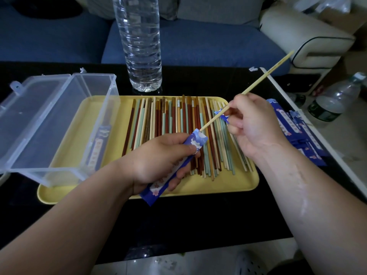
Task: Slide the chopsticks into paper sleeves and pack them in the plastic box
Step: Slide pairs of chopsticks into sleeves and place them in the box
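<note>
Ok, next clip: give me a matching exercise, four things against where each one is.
Things:
1 blue patterned paper sleeve
2 pale wooden chopstick
3 clear plastic box
4 tall clear plastic bottle

Places:
A standing behind the yellow tray
B pinched in the right hand
C lid open, at the tray's left end
D gripped in the left hand

Pairs: 1-D, 2-B, 3-C, 4-A
</note>
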